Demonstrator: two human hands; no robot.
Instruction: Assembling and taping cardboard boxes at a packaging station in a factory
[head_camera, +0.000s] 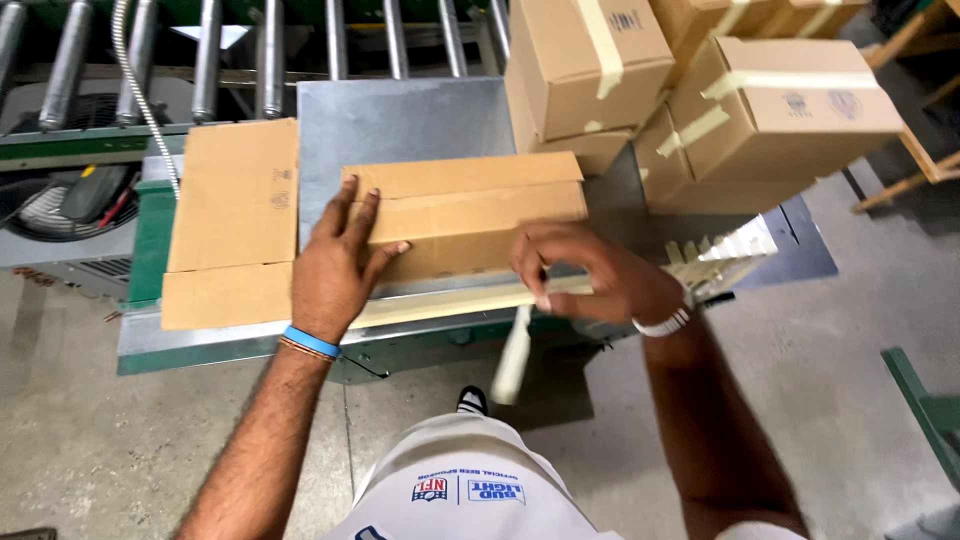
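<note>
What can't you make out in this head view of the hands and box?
- Box near side: hidden by the left hand and right hand.
- Right fingertips: curled under, grip unclear.
- Stacked boxes: cut off by the top edge.
- Pale strip below the table: blurred.

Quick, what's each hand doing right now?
Left hand: open, flat on the box.
Right hand: pinching the tape at the box's near edge.

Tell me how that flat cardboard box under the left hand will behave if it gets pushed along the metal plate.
The flat box will probably slide easily, since the metal plate looks smooth. It seems light, being empty and collapsed. It may flex or pop open, as the left hand is pressing it flat.
</note>
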